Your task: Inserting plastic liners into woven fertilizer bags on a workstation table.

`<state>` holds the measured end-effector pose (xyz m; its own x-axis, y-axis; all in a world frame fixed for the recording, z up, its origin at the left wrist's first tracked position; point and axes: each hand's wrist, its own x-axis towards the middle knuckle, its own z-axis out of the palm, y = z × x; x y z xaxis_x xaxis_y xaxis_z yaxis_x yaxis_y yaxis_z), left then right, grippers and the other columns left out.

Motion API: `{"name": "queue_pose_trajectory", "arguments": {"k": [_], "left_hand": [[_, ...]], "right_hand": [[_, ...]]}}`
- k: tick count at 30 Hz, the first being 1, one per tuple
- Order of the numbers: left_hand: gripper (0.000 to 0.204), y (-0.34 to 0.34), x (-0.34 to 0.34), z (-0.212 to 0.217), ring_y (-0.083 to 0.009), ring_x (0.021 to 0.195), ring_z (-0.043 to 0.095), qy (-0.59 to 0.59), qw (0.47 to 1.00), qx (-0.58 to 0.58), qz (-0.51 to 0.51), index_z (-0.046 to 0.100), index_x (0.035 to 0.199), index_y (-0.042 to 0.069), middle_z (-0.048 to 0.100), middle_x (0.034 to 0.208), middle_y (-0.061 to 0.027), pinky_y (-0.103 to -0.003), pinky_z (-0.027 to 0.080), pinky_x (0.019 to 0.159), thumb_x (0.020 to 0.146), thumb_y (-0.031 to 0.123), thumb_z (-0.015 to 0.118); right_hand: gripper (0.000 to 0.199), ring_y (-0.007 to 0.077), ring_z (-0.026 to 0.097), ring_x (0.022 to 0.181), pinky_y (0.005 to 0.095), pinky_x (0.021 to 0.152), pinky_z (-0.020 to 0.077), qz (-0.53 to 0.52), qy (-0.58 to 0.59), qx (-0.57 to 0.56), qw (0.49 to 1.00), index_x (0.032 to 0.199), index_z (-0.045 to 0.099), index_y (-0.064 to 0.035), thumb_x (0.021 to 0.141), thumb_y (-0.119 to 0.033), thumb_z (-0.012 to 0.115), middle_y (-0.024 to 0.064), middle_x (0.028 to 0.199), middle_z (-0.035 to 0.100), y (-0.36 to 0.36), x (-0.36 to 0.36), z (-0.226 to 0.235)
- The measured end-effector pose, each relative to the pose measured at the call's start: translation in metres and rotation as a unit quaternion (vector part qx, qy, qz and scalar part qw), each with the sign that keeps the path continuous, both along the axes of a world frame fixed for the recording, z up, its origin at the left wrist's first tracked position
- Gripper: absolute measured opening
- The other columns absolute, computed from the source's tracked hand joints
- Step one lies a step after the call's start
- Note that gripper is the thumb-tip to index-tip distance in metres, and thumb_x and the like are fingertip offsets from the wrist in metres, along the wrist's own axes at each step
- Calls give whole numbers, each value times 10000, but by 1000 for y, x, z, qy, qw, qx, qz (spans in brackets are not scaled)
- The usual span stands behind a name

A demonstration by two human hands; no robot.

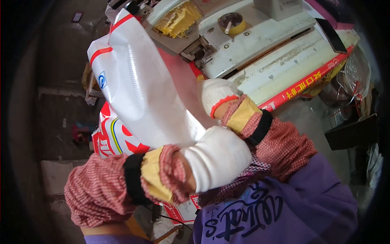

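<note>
- I see a long white woven sack (138, 81) with red stripes filling the left and middle of the view, stretching from the far machine toward the near hands.
- A cream-coloured sewing machine (252, 40) sits on the table (284, 73) at the far right; the sack's far end lies up against it.
- More printed red and white sacks (111, 136) lie stacked at the left, below the one being held.
- My left hand (217, 158), in a white glove with a checked red sleeve cover, is near the centre. Its fingers are closed around the near end of the sack.
- My right hand (217, 95), also white-gloved, is farther off, just beside the table's near edge and touching the sack's right side. Its fingers curl inward, but I cannot tell whether they actually clamp the fabric.
- A yellow tape roll (232, 23) rests on the machine top, far centre.
- A yellow mesh pad (178, 18) sits just left of the roll.
</note>
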<state>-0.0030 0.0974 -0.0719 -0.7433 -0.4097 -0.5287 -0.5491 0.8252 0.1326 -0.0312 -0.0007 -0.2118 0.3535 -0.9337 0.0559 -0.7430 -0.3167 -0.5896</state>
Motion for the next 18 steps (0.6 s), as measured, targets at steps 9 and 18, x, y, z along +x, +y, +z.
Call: {"name": "queue_pose_trajectory", "arguments": {"k": [9,18], "left_hand": [[98,-100,75,-51,-300,736,660,-47,969,-209,123,697,762,123,669,737,-107,-414,519,651,745,187,624],[117,-108,167,-37,-337,653,606,89,928,-194,306,670,839,82,629,714,-137,-413,486,609,776,104,574]], "right_hand": [[330,402,634,902,488,746,503,128,-55,50,989,1067,649,-85,833,-285,532,180,1005,666,-53,-7,22],[611,353,617,956,424,856,491,78,39,-56,995,1350,451,-85,812,-318,624,179,1002,622,-4,19,57]]}}
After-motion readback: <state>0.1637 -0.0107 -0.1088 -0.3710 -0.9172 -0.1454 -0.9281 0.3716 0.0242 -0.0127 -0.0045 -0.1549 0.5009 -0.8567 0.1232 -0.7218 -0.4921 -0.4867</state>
